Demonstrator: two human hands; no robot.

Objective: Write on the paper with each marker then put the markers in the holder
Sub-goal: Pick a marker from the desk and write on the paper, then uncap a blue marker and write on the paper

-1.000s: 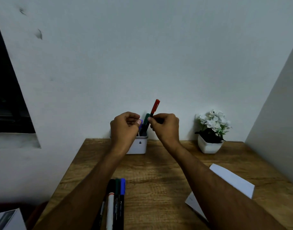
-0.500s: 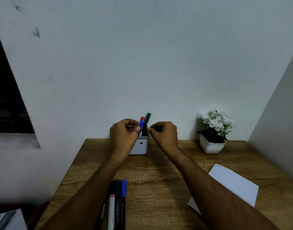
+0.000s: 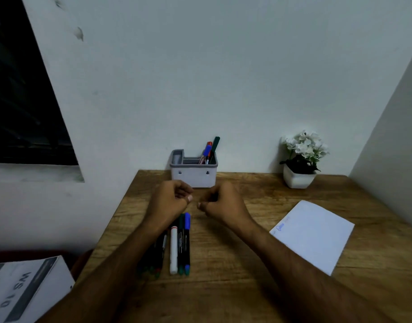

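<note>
Both hands hang over the table (image 3: 258, 287) with fingers curled in and holding nothing. The left hand (image 3: 169, 201) is a loose fist, thumb tip pointing right; the right hand (image 3: 220, 202) mirrors it, thumb toward the left one, a small gap between them. Both forearms reach in from the near edge.

Just beyond the fingers stands the holder (image 3: 193, 174), with red, blue and green markers (image 3: 209, 151) leaning in its right compartment. Just under and behind the left hand lies a row of markers (image 3: 180, 243) on the table. The paper (image 3: 317, 234) lies well right of the right hand, with blue writing at its left edge.
</note>
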